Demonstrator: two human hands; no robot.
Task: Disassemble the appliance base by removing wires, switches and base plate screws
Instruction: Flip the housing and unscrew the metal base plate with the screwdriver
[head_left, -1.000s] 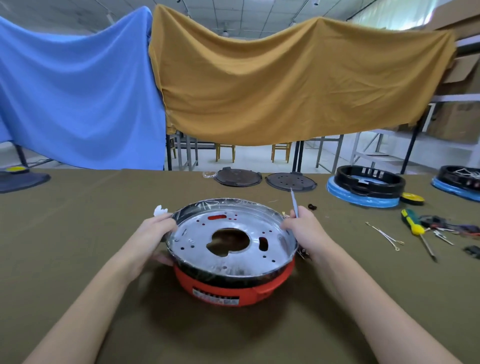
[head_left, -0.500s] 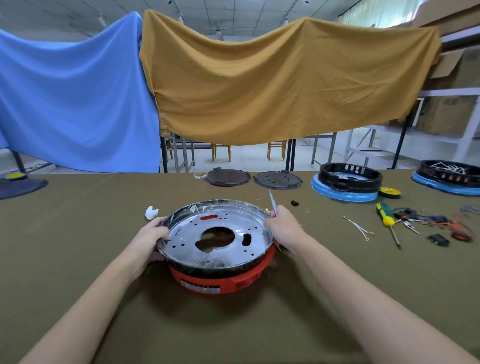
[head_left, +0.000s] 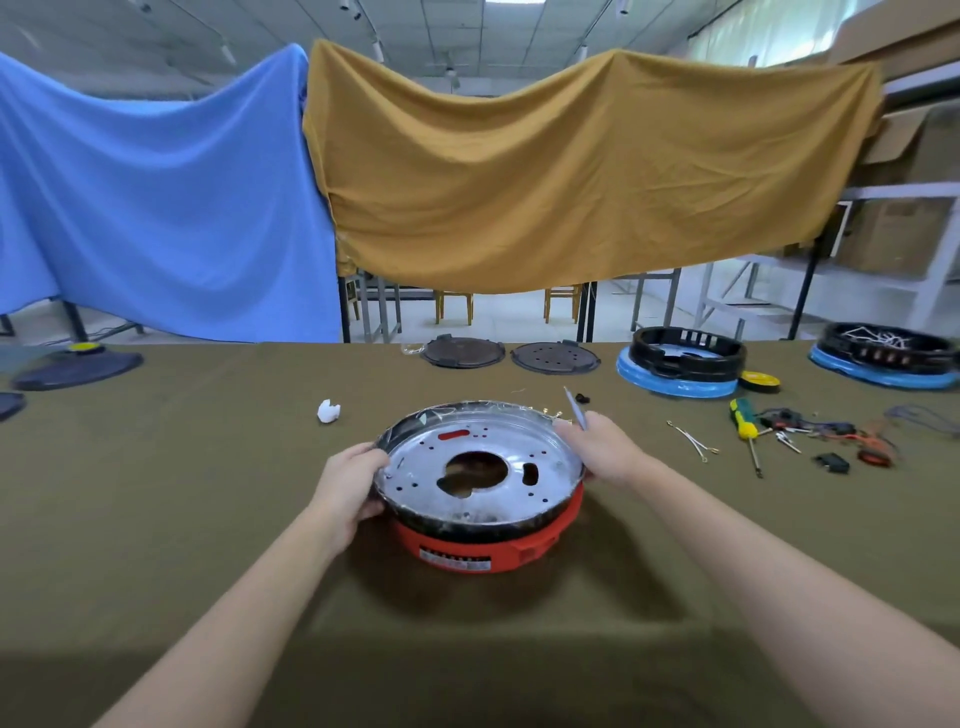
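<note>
A round appliance base (head_left: 483, 545) with a red lower shell sits on the olive table cloth in front of me. A shiny metal plate (head_left: 415, 457) with a large centre hole and several small holes lies in its top. My left hand (head_left: 349, 483) grips the plate's left rim. My right hand (head_left: 597, 449) holds the right rim and also a thin grey tool (head_left: 574, 406) that points up and away. A green and yellow screwdriver (head_left: 744, 426) lies to the right, beside loose wires and switches (head_left: 831, 441).
A white scrap (head_left: 328, 411) lies to the left of the base. Two dark round plates (head_left: 462, 352) sit at the table's far edge. Black and blue bases (head_left: 680, 364) stand at the right, with a yellow tape roll (head_left: 759, 381). Dark discs (head_left: 78, 366) lie far left.
The view has shifted, so the base sits a little further from me. Both hands keep their hold on the plate's rim, and the thin tool stays in my right hand.
</note>
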